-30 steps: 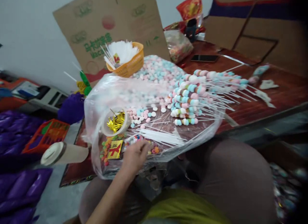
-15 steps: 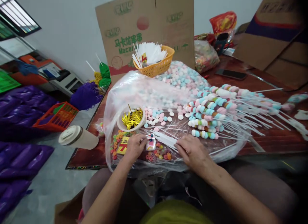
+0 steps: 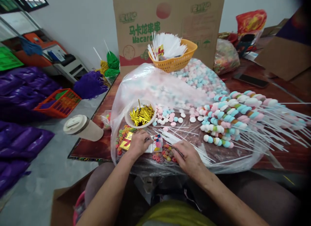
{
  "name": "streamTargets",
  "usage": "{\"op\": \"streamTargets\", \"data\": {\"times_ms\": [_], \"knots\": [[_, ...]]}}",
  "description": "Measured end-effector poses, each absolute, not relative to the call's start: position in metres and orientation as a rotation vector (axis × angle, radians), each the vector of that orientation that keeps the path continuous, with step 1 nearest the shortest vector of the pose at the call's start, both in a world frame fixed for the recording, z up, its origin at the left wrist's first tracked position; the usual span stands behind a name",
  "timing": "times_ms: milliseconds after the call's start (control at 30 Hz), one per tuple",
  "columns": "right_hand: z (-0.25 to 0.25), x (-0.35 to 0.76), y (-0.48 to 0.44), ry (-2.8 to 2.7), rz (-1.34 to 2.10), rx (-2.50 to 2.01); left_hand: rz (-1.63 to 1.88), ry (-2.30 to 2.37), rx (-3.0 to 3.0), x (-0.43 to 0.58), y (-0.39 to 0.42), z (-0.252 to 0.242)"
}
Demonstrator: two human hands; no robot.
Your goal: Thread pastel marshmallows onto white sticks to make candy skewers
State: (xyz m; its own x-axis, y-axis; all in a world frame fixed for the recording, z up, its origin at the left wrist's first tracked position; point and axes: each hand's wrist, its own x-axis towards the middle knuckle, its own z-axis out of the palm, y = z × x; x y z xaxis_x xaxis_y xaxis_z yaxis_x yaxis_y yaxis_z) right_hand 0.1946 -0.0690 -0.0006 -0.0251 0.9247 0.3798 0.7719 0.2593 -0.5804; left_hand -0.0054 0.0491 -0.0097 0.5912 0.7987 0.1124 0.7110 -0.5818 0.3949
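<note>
Small bright printed packet (image 3: 155, 145), lower centre of the frame, flat on the clear plastic sheet (image 3: 136, 86), amid loose coloured ring candies (image 3: 165, 154). Just above it, a round white bowl (image 3: 141, 114) filled with gold foil twist ties (image 3: 142, 113). Higher, at upper centre, an orange plastic basket (image 3: 179, 59) holding white sticks. Left hand (image 3: 138, 143) curled, fingertips pinching the packet's left edge. Right hand (image 3: 188, 158) half closed, fingers down on the sheet beside thin white sticks (image 3: 184, 143); whether gripping one, cannot tell. To the right, a pile of skewers of pastel marshmallows (image 3: 230, 116), sticks fanning to the right edge. Loose pink, blue and white marshmallows (image 3: 170, 117) between bowl and skewers. At the left edge of the table, a lidded beige cup (image 3: 81, 128) on its side. Behind the basket, a brown cardboard box with green lettering (image 3: 167, 22).
</note>
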Motion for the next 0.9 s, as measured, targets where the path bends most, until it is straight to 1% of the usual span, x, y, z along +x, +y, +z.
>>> {"op": "streamTargets", "data": {"times_ms": [100, 200, 333, 433, 533, 700, 800, 900], "knots": [[-0.002, 0.203, -0.082, -1.708, 0.248, -1.535, 0.468, 1.206, 2.488, -0.006, 0.051, -0.011], [0.005, 0.215, -0.091, -1.596, 0.202, -1.566, 0.586, 1.217, 2.437, -0.004, 0.042, -0.002], [0.02, 0.213, -0.086, -1.559, 0.185, -1.541, 0.748, 0.966, 2.414, 0.013, 0.023, 0.025], [0.024, 0.202, -0.072, -1.575, 0.392, -1.488, 0.653, 0.804, 2.497, 0.032, 0.015, 0.043], [0.017, 0.198, -0.066, -1.512, 0.52, -1.516, 0.507, 0.868, 2.416, 0.047, 0.007, 0.046], [0.006, 0.212, -0.084, -1.519, 0.484, -1.609, 0.374, 1.002, 2.127, 0.06, -0.01, 0.028], [0.009, 0.22, -0.098, -1.592, 0.445, -1.646, 0.294, 0.861, 2.043, 0.067, -0.017, 0.026], [0.013, 0.23, -0.107, -1.677, 0.412, -1.68, 0.279, 0.688, 2.119, 0.073, -0.022, 0.028]]}}
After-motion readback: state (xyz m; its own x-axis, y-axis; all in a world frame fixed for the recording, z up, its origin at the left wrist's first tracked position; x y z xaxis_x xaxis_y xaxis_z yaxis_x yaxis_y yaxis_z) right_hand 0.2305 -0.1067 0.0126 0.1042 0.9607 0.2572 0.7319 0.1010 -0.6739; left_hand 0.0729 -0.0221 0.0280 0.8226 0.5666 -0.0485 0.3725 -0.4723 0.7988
